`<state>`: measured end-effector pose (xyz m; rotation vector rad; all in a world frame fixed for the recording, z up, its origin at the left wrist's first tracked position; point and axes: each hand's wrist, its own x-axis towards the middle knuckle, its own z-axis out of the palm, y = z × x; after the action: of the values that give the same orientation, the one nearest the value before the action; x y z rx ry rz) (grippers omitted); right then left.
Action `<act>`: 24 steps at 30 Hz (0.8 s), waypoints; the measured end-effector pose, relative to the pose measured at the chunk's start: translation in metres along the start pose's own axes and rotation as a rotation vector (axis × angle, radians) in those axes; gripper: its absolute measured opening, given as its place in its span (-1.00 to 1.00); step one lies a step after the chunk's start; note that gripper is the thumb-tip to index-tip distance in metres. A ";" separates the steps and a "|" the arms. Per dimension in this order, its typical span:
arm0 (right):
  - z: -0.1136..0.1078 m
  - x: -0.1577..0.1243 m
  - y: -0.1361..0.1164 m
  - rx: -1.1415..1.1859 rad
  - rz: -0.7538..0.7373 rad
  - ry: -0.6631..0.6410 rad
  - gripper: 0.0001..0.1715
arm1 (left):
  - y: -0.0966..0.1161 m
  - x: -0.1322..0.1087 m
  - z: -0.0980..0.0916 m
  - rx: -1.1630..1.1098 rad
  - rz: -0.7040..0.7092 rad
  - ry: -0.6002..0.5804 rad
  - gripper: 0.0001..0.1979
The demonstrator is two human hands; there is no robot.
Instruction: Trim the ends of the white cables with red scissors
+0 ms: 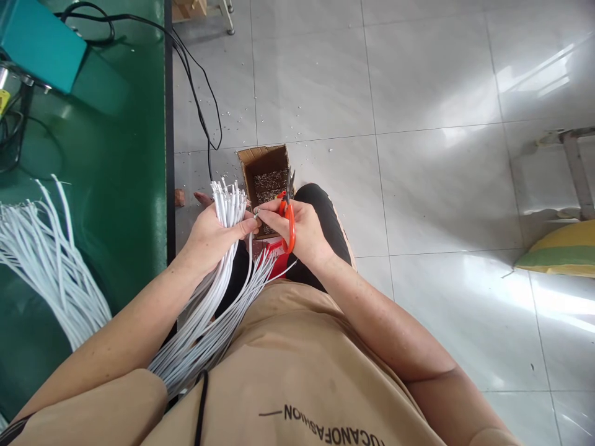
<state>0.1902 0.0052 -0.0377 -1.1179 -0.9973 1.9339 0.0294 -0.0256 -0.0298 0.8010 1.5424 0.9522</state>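
Note:
My left hand point(211, 238) is closed around a thick bundle of white cables point(227, 207), whose cut ends point up and away from me; the rest of the bundle trails down over my lap. My right hand point(302, 232) holds orange-handled scissors point(289, 210), blades pointing up, and its fingertips pinch the end of one cable next to my left thumb. Both hands hover above an open cardboard box point(263, 162) on the floor, which holds small metallic scraps.
A green workbench point(116, 155) runs along my left, with another sheaf of white cables point(46, 254) and a teal machine point(37, 40) on it. Black cords point(199, 105) hang off its edge. A yellow-green sack point(558, 248) lies at right on the tiled floor.

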 end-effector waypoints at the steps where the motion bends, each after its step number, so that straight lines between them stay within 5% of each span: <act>1: -0.001 0.000 0.002 -0.009 -0.017 -0.013 -0.73 | 0.001 -0.001 0.001 -0.006 -0.003 -0.004 -0.62; 5: -0.005 0.002 0.007 -0.144 -0.085 -0.009 -0.72 | 0.006 -0.004 0.005 -0.014 -0.004 0.001 -0.60; 12: -0.012 0.009 0.011 -0.306 -0.020 0.207 -0.70 | 0.014 -0.007 0.005 -0.043 -0.022 -0.047 -0.62; 15: -0.008 0.006 0.004 -0.145 -0.024 0.133 -0.70 | 0.012 -0.006 0.005 -0.053 -0.032 -0.029 -0.61; 20: -0.001 -0.001 -0.008 0.068 0.043 -0.164 -0.72 | 0.010 -0.004 0.004 -0.042 -0.035 -0.012 -0.62; 24: -0.002 0.000 0.002 0.023 0.057 -0.020 -0.74 | 0.012 -0.003 -0.002 -0.046 -0.114 -0.126 -0.68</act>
<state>0.1918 0.0053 -0.0402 -1.1270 -0.9610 2.0000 0.0284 -0.0233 -0.0175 0.7191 1.4364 0.8358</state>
